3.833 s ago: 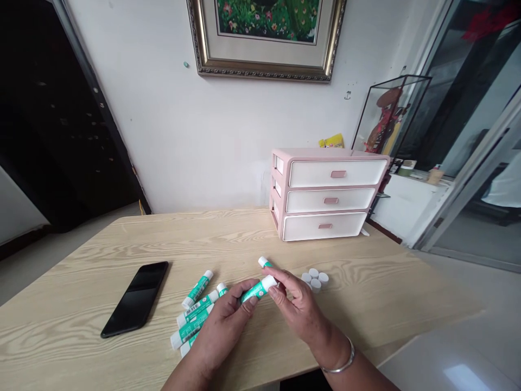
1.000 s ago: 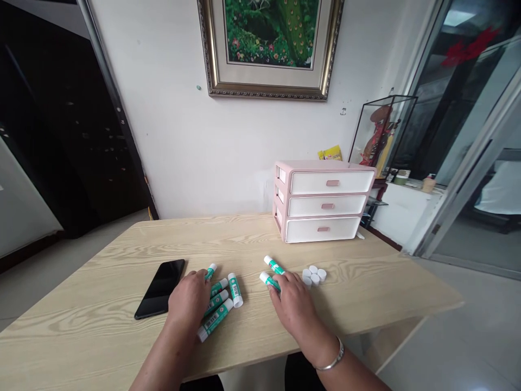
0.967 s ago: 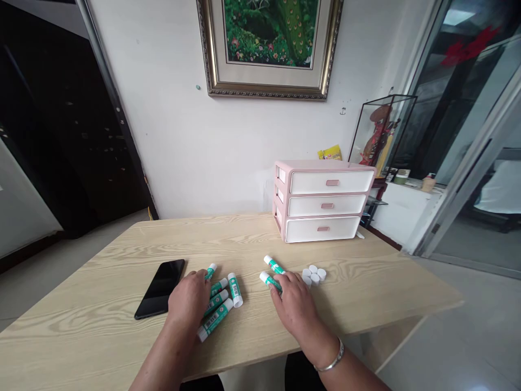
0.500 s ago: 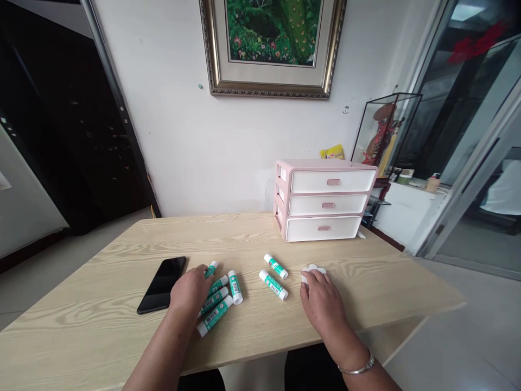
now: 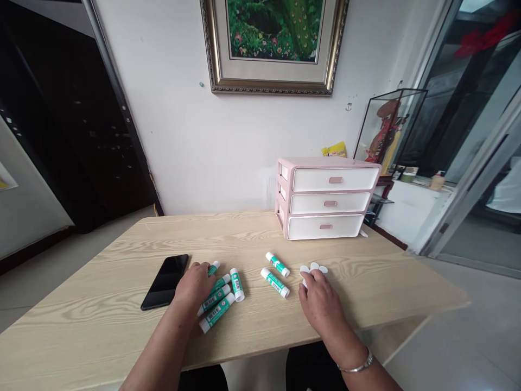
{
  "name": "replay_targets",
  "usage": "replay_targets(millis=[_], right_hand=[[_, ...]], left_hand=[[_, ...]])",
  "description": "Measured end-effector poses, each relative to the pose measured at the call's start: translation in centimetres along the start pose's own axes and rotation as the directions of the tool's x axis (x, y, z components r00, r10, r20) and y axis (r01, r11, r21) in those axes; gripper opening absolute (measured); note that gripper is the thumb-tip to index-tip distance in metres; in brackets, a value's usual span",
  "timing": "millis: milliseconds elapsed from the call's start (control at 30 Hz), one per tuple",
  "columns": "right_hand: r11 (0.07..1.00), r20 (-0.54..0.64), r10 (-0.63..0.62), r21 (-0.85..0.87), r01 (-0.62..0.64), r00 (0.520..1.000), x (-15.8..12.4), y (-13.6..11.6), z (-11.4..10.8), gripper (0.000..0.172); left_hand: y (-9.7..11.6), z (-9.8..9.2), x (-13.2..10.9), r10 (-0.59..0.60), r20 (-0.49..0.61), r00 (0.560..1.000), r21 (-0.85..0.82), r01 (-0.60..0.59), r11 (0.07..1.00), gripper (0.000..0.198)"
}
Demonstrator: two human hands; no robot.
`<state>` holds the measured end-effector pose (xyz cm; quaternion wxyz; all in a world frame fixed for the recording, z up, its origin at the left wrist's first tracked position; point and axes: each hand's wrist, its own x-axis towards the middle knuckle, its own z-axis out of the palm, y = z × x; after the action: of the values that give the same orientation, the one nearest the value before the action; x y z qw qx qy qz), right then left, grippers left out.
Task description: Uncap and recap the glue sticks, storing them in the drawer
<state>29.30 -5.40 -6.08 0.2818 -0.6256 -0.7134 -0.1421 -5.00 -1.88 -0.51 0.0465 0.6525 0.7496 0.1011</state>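
Observation:
At the left of a loose group of green-and-white glue sticks (image 5: 217,311) rests my left hand (image 5: 194,285). Its fingers close over the rear end of the farthest stick (image 5: 214,267), whose white end pokes out past them. Another glue stick (image 5: 236,284) lies beside this group, at a different angle. Two more, a nearer one (image 5: 275,283) and a farther one (image 5: 277,264), lie side by side between my hands. My right hand (image 5: 321,301) lies low on the table, its fingertips over several small white round pieces (image 5: 314,266). Those fingers look lightly bent and partly hide the pieces.
A black phone (image 5: 165,282) lies left of my left hand. Toward the back right stands a pink-and-white three-drawer unit (image 5: 329,203), with a yellow packet (image 5: 334,149) behind its top. The wooden table (image 5: 244,339) has its front edge above my legs.
My right hand has drawn back slightly, and more of the white pieces show in front of its fingers. My left hand stays at the same glue stick. The view has shifted a little.

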Motion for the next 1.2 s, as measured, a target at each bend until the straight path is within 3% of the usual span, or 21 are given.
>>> replay_targets(millis=[167, 300, 400, 500, 633, 700, 767, 833, 900, 1033, 1200], right_hand=[[0.999, -0.014, -0.002, 0.036, 0.002, 1.0, -0.2, 0.6, 0.5, 0.022], [0.979, -0.055, 0.008, 0.204, 0.003, 0.998, -0.1, 1.1, 0.7, 0.029], [0.932, -0.077, 0.09, 0.358, -0.057, 0.993, -0.2, 1.2, 0.6, 0.032], [0.826, -0.044, 0.202, 0.545, -0.146, 0.978, -0.6, 0.9, 0.2, 0.034], [0.591, 0.052, 0.335, 0.766, -0.253, 0.941, -1.3, -0.8, -1.2, 0.04], [0.47, 0.1, 0.341, 0.843, -0.262, 0.935, -1.5, -2.2, -2.3, 0.043], [0.364, 0.133, 0.298, 0.899, -0.241, 0.945, -1.5, -3.9, -3.8, 0.042], [0.279, 0.138, 0.232, 0.939, -0.202, 0.963, -1.6, -5.6, -5.2, 0.039], [0.223, 0.131, 0.168, 0.96, -0.167, 0.977, -1.8, -7.1, -6.4, 0.036], [0.228, 0.145, 0.054, 0.962, -0.153, 0.988, -2.6, -8.7, -7.7, 0.031], [0.333, 0.121, -0.042, 0.938, -0.101, 0.992, -3.6, -9.1, -8.1, 0.03]], left_hand=[[-0.1, 0.1, 0.3, 0.002, -0.006, 1.0, -0.001, -0.002, 1.0, 0.036], [0.0, 0.0, 0.2, -0.019, -0.01, 1.0, -0.01, 0.019, 1.0, 0.032], [0.3, -0.5, -0.2, -0.032, -0.038, 0.999, -0.055, 0.03, 0.998, 0.032], [0.8, -1.4, -1.0, -0.052, -0.108, 0.993, -0.132, 0.038, 0.991, 0.037], [1.6, -2.1, -3.7, -0.029, -0.18, 0.983, -0.301, -0.027, 0.953, 0.043], [2.4, -1.8, -6.0, 0.035, -0.118, 0.992, -0.668, -0.105, 0.737, 0.048], [3.5, -1.0, -8.7, 0.195, -0.022, 0.981, -0.905, -0.102, 0.413, 0.053], [4.8, 0.0, -11.3, 0.285, 0.054, 0.957, -0.988, 0.011, 0.152, 0.054], [6.0, 0.8, -13.3, 0.348, 0.108, 0.931, -0.993, 0.116, -0.003, 0.049], [6.9, 1.7, -15.4, 0.409, 0.101, 0.907, -0.979, 0.164, -0.121, 0.042], [6.2, 1.9, -16.4, 0.376, 0.173, 0.911, -0.978, 0.203, -0.043, 0.041]])
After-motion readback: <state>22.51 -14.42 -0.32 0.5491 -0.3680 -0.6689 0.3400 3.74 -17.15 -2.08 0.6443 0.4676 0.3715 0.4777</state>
